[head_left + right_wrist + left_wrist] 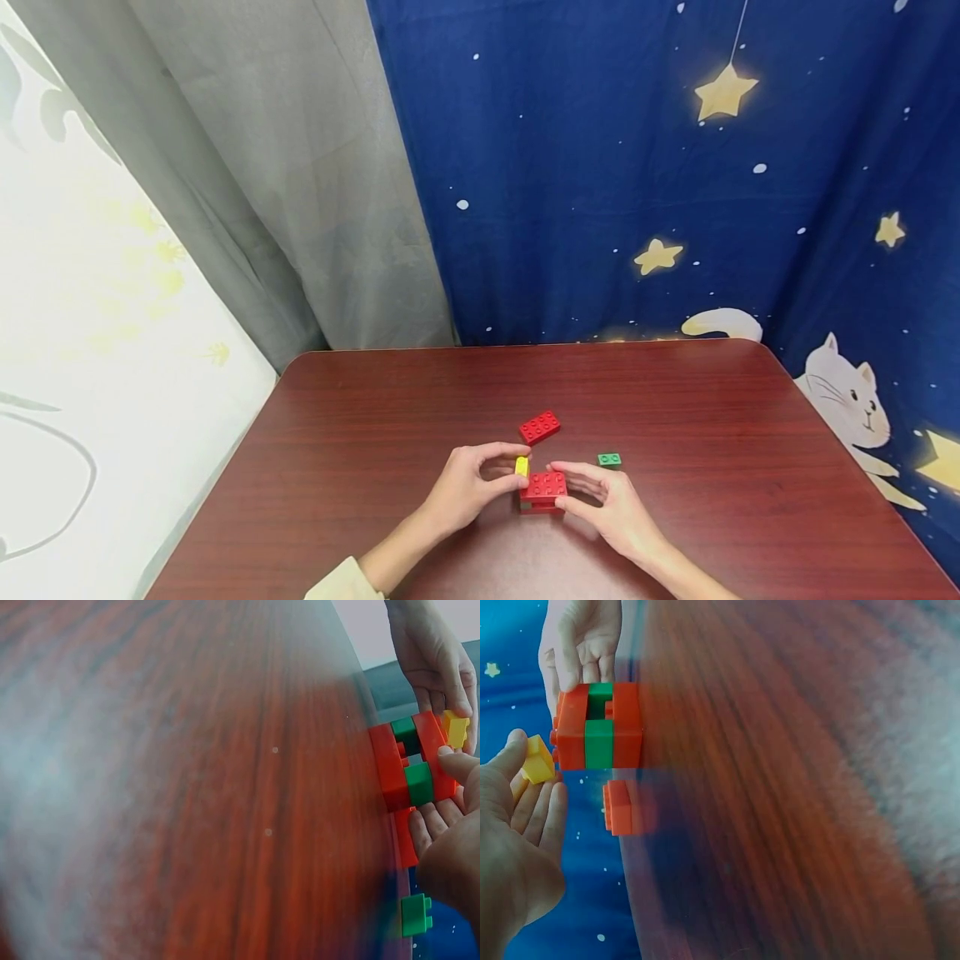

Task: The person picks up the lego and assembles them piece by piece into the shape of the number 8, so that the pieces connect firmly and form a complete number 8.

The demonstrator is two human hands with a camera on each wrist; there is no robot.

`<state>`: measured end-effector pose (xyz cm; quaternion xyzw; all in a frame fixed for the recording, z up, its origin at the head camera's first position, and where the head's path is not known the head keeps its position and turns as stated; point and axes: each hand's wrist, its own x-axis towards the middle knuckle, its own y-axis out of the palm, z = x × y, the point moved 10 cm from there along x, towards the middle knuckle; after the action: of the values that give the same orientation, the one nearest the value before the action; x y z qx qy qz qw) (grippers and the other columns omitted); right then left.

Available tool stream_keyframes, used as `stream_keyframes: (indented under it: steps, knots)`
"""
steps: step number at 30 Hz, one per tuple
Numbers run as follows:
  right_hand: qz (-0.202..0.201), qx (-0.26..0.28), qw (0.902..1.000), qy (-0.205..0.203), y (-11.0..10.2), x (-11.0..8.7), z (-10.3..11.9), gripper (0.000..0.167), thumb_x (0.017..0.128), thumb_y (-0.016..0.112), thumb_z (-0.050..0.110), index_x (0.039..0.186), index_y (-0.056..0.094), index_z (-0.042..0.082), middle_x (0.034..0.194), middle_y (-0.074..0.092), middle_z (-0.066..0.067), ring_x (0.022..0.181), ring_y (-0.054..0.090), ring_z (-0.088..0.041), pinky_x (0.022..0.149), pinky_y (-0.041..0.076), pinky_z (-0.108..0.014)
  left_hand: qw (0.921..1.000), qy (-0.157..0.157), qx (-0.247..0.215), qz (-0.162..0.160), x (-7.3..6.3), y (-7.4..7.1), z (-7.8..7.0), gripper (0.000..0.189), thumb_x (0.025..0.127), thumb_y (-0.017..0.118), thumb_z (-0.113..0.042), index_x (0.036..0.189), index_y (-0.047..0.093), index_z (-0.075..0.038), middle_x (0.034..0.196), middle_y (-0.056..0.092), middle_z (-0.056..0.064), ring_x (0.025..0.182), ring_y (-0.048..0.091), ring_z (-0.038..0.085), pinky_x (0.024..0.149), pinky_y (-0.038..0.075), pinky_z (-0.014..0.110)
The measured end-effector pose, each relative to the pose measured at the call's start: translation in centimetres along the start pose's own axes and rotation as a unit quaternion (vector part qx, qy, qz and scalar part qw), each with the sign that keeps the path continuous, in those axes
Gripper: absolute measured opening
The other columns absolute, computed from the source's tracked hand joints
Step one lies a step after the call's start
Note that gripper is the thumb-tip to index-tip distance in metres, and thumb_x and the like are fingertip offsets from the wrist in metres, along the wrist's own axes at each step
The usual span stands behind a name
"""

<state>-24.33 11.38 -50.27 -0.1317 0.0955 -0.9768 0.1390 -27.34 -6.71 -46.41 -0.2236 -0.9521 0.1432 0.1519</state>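
Note:
Between thumb and fingers, my left hand (467, 485) pinches a small yellow toy brick (522, 467) at the left end of a brick stack. The stack has a red studded brick (543, 483) on top, another red brick (628, 726) at the bottom and two green bricks (598, 744) between them, with a gap in the middle. My right hand (617, 510) holds the stack's right end, thumb on the near side and fingers on the far side. In the left wrist view the yellow brick is tilted, close to the top studs; whether it touches them I cannot tell.
A loose red brick (539, 427) lies behind the stack on the brown wooden table (360, 433). Beyond my right hand's fingers is a small green brick (609, 459). Grey and blue curtains (585, 167) hang behind the table's far edge.

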Motion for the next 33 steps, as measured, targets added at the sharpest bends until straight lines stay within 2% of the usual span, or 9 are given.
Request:
stream_keyframes:
  steps: [5, 15, 22, 33]
  knots:
    - [-0.003, -0.001, 1.0, 0.007, 0.0, 0.0, -0.1, 0.041, 0.096, 0.08, 0.012, 0.134, 0.07, 0.0, 0.125, 0.075, -0.014, 0.116, 0.072, -0.019, 0.098, 0.055, -0.024, 1.0, 0.006, 0.006, -0.005, -0.4, 0.3, -0.1, 0.04, 0.088, 0.088, -0.009, 0.126, 0.076, -0.001, 0.119, 0.077, 0.016, 0.102, 0.077, 0.02, 0.087, 0.06, 0.023]
    - [-0.008, -0.003, 0.9999, 0.014, 0.0, 0.0, -0.1, 0.041, 0.095, 0.081, 0.013, 0.133, 0.071, -0.001, 0.12, 0.077, -0.013, 0.113, 0.073, -0.019, 0.097, 0.056, -0.023, 0.9996, 0.013, 0.02, -0.014, -0.8, 0.4, -0.2, 0.041, 0.086, 0.089, -0.009, 0.125, 0.077, -0.006, 0.118, 0.078, 0.015, 0.1, 0.077, 0.015, 0.087, 0.06, 0.024]
    - [-0.008, -0.001, 0.9998, 0.016, 0.1, 0.0, -0.2, 0.041, 0.095, 0.081, 0.013, 0.132, 0.071, -0.001, 0.12, 0.077, -0.013, 0.113, 0.073, -0.018, 0.096, 0.056, -0.023, 0.9988, -0.008, 0.042, -0.025, -1.1, 0.5, 0.3, 0.041, 0.087, 0.089, -0.016, 0.126, 0.077, -0.007, 0.113, 0.08, 0.003, 0.096, 0.076, 0.008, 0.085, 0.06, 0.022]
    - [-0.011, -0.005, 0.9995, 0.028, 0.0, -0.1, -0.4, 0.04, 0.095, 0.082, 0.015, 0.131, 0.072, 0.002, 0.12, 0.077, -0.012, 0.113, 0.073, -0.017, 0.096, 0.056, -0.022, 0.9991, -0.01, 0.022, -0.036, -1.4, 0.6, 0.4, 0.039, 0.089, 0.088, -0.015, 0.126, 0.077, -0.005, 0.115, 0.079, 0.01, 0.101, 0.076, 0.011, 0.085, 0.06, 0.022]
